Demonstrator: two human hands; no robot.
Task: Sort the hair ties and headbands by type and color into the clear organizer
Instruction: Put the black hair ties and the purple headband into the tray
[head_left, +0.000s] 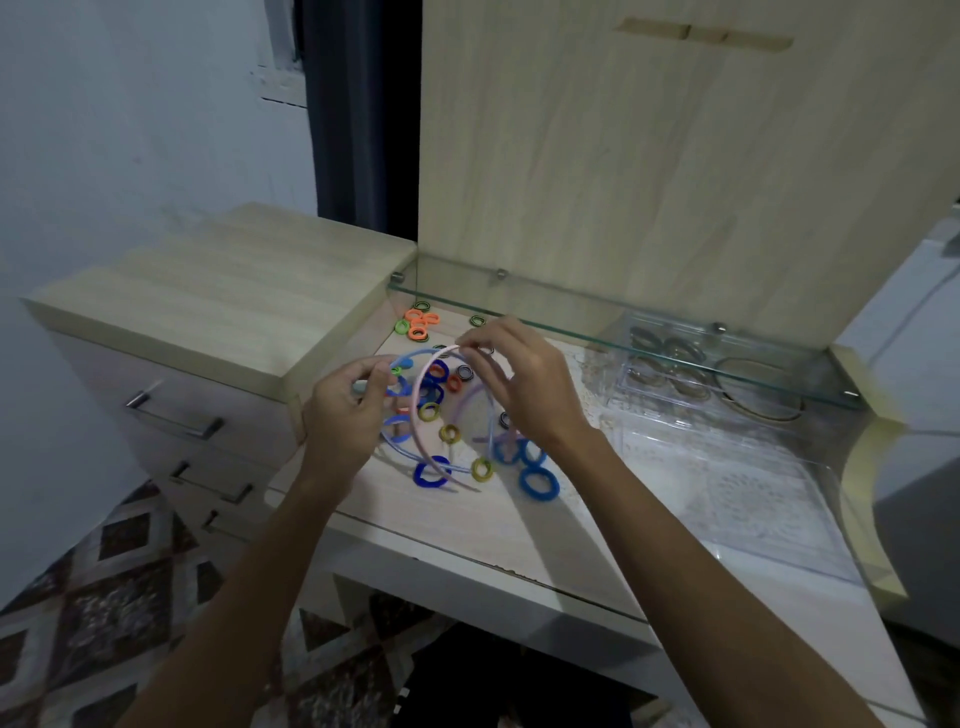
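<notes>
The right hand (511, 376) pinches the pink headband (415, 410) at its top; the left hand (348, 410) apparently pinches the blue headband (402, 358). Separate them slowly, clearing snagged hair ties (431, 473), then move to the clear organizer (727, 395).

Both hands are raised over the desk (467, 525), the left hand (347, 410) to the left of the right hand (524, 387). Between and beneath them a scatter of hair ties (441, 415) and headbands (431, 395) lies on the desk. More ties (418, 325) lie behind the hands, under the front edge of a glass shelf (623, 332) that runs rightward along the back panel (649, 156). Right of the right hand, the organizer (727, 467) sits on the desk, its far compartments under the shelf and holding ties (670, 364) and a headband (758, 389). Left of the left hand stands a drawer unit (208, 322), its top higher than the desk.
</notes>
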